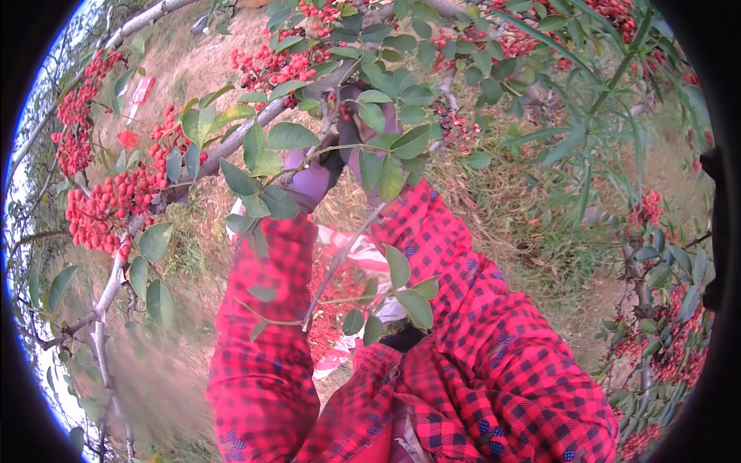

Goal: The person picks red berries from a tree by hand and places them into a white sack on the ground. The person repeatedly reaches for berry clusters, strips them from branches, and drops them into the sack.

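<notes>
Purple and black gloves cover both my hands, which reach up into a leafy branch at the upper middle. My left hand (pixel 310 178) is behind green leaves (pixel 292 135), beneath the grey branch (pixel 269 113). Close beside it on the right, my right hand (pixel 349 134) extends higher, next to a thin upright twig. Leaves hide most of the fingers, so any grip is unclear. Just above the hands hangs a red berry cluster (pixel 278 66) that resembles Sichuan pepper. Below, between my checked sleeves, a red-and-white plastic bag (pixel 382 263) holds many loose red berries (pixel 336 301).
More red berry clusters (pixel 110 208) hang along the branch at left. A bare-ended twig (pixel 341 254) crosses in front of my forearms. Long narrow leaves (pixel 570 139) rise at the upper right. Another berry-bearing bush (pixel 677 330) stands at right. Dry grass (pixel 509 208) covers the ground.
</notes>
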